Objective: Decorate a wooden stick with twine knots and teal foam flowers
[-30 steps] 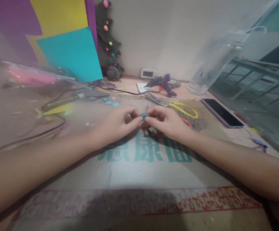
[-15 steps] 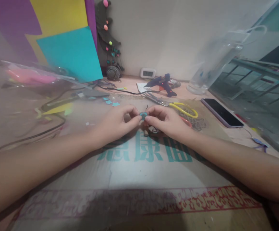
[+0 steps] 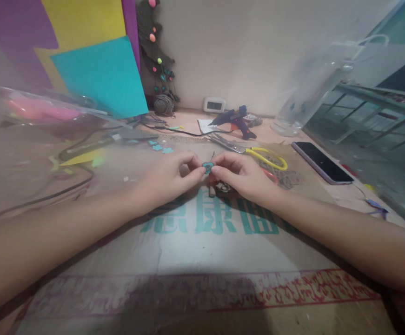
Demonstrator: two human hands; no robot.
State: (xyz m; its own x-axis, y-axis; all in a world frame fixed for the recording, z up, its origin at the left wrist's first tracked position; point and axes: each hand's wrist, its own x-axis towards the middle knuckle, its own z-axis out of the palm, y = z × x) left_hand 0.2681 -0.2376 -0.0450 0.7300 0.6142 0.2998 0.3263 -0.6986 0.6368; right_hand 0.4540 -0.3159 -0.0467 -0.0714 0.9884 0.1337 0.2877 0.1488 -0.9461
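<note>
Between my hands, above the printed cardboard, is a small blue paper flower with a darker cord-like line on it. My left hand pinches its left edge between thumb and forefinger. On the other edge, the thumb and forefinger of my right hand are closed as well. Just below the flower lies a short brown stick, partly hidden by my fingers. Yellow-handled scissors lie beyond my right hand, near a tangle of thin twine. Several blue paper flowers lie beyond my left hand.
A dark glue gun stands at the back by a small white digital display. To the right are a phone and a clear plastic container. A black cable curves along the left, near blue card.
Both hands keep their pinch on the small blue flower, which seems turned very slightly. The view has shifted a little; nothing else has visibly moved.
</note>
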